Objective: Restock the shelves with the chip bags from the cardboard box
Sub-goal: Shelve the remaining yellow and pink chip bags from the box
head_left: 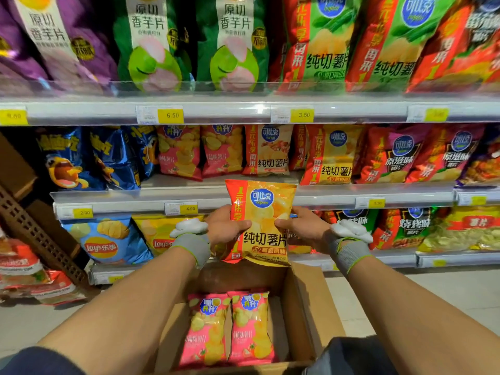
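A yellow chip bag with a red side stripe (266, 234) is held upright in front of the shelves, above the cardboard box (305, 307). My left hand (226, 226) grips its left edge and my right hand (303, 226) grips its right edge. Both wrists wear grey bands with white devices. Two pink chip bags (228, 328) lie side by side in the box. The middle shelf (324, 194) behind the held bag carries matching yellow bags (331, 155), with a gap to their left.
Shelves are packed with chip bags: purple and green ones on top, blue and pink in the middle row, Lay's bags (108, 239) on the bottom row. A brown plastic crate (40, 234) leans at the left, with snack bags (32, 277) on the floor.
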Available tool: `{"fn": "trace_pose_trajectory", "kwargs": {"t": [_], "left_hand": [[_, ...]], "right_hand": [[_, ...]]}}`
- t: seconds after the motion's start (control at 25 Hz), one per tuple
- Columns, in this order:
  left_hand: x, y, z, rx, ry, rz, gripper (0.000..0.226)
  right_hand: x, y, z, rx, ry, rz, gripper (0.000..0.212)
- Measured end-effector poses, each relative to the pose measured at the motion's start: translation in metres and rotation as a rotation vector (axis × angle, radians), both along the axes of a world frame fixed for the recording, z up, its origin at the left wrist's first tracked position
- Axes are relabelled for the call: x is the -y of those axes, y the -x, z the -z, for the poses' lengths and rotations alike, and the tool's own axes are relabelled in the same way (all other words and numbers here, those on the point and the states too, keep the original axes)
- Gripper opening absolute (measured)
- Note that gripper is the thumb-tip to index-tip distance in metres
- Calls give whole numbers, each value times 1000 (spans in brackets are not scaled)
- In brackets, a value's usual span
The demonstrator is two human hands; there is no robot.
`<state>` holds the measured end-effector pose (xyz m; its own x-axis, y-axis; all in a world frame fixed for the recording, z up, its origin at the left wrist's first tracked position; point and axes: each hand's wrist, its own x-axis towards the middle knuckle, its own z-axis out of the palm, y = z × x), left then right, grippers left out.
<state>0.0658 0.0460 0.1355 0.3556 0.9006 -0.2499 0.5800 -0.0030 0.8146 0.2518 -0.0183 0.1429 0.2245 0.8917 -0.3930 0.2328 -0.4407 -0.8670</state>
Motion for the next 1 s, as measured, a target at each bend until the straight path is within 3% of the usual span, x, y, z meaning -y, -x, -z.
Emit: {"fn": "trace_pose_trajectory", "kwargs": {"t": [0.24, 0.44, 0.64, 0.84, 1.0], "left_hand": [[-21, -24, -13, -13, -129, -33, 17], [-37, -39, -27, -46, -201, -56, 31], [-59, -49, -29, 31, -101, -90, 49], [-86, -60, -34, 61, -149, -94, 17], [-106, -70, -30, 87, -214, -87, 33]], "right_hand": [[-16, -19, -8, -63, 10, 31, 61], [-34, -29, -8, 39, -62, 26, 48], [-57, -43, -16, 119, -157, 56, 47], [-74, -56, -38, 177, -226, 63, 53], [-92, -66, -42, 156, -247, 87, 53]]}}
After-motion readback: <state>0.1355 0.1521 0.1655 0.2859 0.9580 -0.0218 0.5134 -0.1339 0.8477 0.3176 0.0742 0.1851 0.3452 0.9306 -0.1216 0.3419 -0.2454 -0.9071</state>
